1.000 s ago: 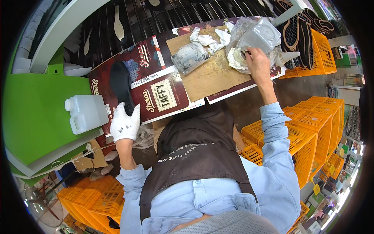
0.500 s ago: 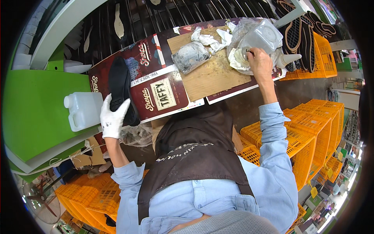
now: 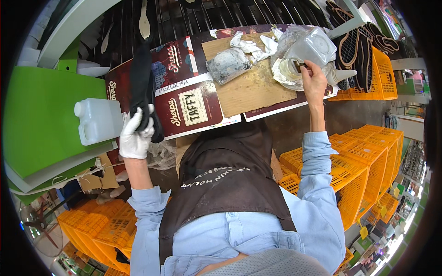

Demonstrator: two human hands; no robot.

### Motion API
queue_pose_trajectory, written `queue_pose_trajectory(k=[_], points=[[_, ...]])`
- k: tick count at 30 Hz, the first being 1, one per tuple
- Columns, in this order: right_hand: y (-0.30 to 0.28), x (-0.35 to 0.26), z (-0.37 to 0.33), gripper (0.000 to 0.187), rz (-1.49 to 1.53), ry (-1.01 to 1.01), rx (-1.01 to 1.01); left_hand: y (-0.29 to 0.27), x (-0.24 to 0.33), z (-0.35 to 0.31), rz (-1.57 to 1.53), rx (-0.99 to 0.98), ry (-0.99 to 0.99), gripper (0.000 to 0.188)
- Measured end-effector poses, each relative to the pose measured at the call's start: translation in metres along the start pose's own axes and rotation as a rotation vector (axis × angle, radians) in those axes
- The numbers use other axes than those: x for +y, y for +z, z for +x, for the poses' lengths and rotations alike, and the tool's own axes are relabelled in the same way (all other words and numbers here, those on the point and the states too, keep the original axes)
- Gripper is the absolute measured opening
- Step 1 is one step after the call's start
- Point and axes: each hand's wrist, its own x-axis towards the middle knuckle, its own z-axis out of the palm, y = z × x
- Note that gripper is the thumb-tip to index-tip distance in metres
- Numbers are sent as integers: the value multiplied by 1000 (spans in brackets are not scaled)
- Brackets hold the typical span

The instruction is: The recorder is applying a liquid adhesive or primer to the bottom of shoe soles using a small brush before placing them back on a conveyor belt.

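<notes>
My left hand (image 3: 135,140), in a white glove, is closed around the near end of a long black shoe sole (image 3: 142,76). Beneath and beside it, another black sole piece (image 3: 158,131) rests on the dark red printed board. My bare right hand (image 3: 315,83) pinches a small dark piece (image 3: 302,67), whose kind I cannot make out. That hand is at the rim of a cut clear container (image 3: 289,69) wrapped in crumpled plastic. A clear plastic jug (image 3: 314,45) stands behind it, and a white cone-shaped nozzle (image 3: 343,75) points right.
A grimy bottle (image 3: 229,66) and crumpled white tissue (image 3: 251,47) lie on brown cardboard (image 3: 255,99). A white jug (image 3: 99,122) rests on the green surface (image 3: 46,115) at left. Orange crates (image 3: 354,161) stack on both sides; black soles (image 3: 363,60) hang far right.
My left hand has closed on the black sole and raised it off the piece below, its far end reaching farther back. My right hand has shifted slightly right, and the dark piece now shows.
</notes>
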Motion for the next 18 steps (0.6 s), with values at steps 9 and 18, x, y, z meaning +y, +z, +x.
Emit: queue_pose_trajectory(k=[9,18], points=[[14,29,-12,27,490,251,-41,74,-72,13,314,-250,-215,37],[17,-17,-4,26,1295,646,-113,67,-135,34,228,-329,-399,38]])
